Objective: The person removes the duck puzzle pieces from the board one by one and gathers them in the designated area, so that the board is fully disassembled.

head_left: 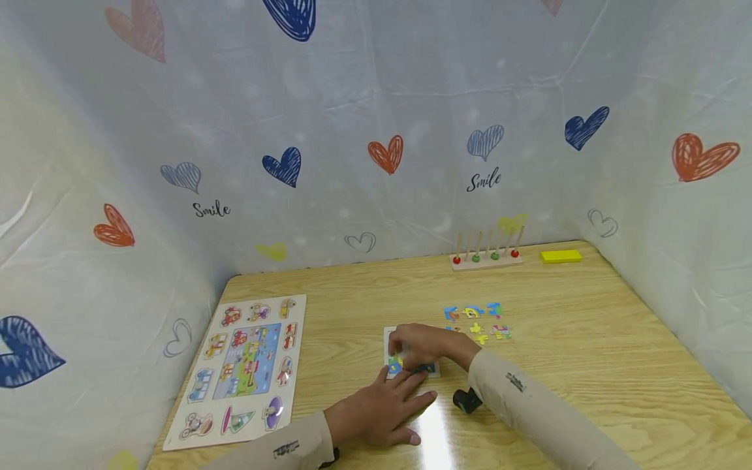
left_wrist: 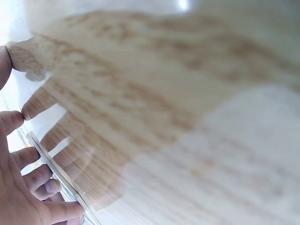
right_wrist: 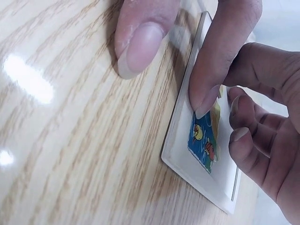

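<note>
A small white puzzle board (head_left: 388, 334) lies on the table under both hands. Curled over it, my right hand (head_left: 427, 343) has its fingertips down at a yellow-green puzzle piece (head_left: 395, 358), their grip partly hidden by the fingers. My left hand (head_left: 384, 410) is spread palm-down at the board's near edge. In the right wrist view, a left fingertip (right_wrist: 206, 104) presses by a blue piece with a yellow duck (right_wrist: 198, 135). The left wrist view shows the left hand (left_wrist: 18, 187) beside the board's edge (left_wrist: 56, 169).
Several loose puzzle pieces (head_left: 472, 312) lie in two rows right of the board. A large picture puzzle (head_left: 296, 365) covers the table's left side. At the back right stand a pegged counting rack (head_left: 486, 262) with red and green beads and a flat yellow block (head_left: 561, 256).
</note>
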Demonstrator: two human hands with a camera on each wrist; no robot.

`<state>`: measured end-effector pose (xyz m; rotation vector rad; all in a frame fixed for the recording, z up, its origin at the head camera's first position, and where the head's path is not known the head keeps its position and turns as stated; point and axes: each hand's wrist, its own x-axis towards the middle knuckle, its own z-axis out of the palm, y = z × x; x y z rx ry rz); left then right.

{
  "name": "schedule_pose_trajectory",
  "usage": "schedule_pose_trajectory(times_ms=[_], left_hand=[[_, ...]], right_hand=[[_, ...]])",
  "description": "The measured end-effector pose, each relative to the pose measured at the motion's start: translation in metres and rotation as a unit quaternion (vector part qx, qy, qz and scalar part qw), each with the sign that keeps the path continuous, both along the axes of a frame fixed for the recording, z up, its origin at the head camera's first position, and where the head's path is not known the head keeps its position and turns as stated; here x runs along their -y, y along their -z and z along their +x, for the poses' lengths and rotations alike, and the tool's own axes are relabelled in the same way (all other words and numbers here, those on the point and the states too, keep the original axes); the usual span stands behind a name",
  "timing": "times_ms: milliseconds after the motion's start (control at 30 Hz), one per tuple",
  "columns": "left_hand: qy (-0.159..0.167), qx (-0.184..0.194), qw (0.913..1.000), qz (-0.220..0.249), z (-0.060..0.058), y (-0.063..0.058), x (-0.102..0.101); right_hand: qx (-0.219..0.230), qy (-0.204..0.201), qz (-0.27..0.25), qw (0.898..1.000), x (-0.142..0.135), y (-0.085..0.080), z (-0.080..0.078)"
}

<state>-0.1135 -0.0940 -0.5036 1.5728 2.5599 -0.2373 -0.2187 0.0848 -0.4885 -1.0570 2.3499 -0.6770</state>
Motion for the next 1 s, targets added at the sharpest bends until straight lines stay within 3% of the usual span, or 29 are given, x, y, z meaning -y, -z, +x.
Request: schedule_pose_trajectory(times_ms=[367, 767, 1000], left_hand=[[-0.013, 0.026, 0.9995, -0.008, -0.0016, 0.0011, -0.0019], [-0.01, 0.012, 0.9999, -0.002, -0.002, 0.0034, -0.0005], [-0.004, 0.012, 0.9999, 0.002, -0.0017, 0.0039, -0.0001]], right_hand=[[0.017, 0.001, -0.008, 1.0, -0.0016, -0.0004, -0.002], [0.018, -0.01, -0.001, 1.0, -0.0024, -0.0001, -0.0062], [0.05, -0.004, -0.012, 0.999, -0.0032, -0.0001, -0.0079]])
